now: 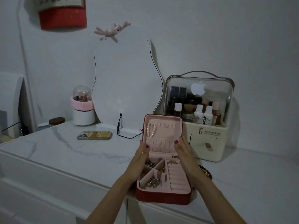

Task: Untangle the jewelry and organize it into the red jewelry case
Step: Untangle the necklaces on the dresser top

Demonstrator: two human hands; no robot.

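Basically the red jewelry case [163, 195] sat open at the front edge of the desk [64, 147], lid [163, 125] upright, and both hands flanked that lid: left hand [142, 152] and right hand [182, 149] each lay along a lid side with the thumb hooked over the pink lining, probably to steady it or swing it. Pearl bracelet [151, 129] hung on a lid hook; chain jewelry [154, 181] lay in the case's left compartments, so sorting looked mostly finished. Red beads [206, 172] lay just right of the case, behind the right forearm, likely unsorted.
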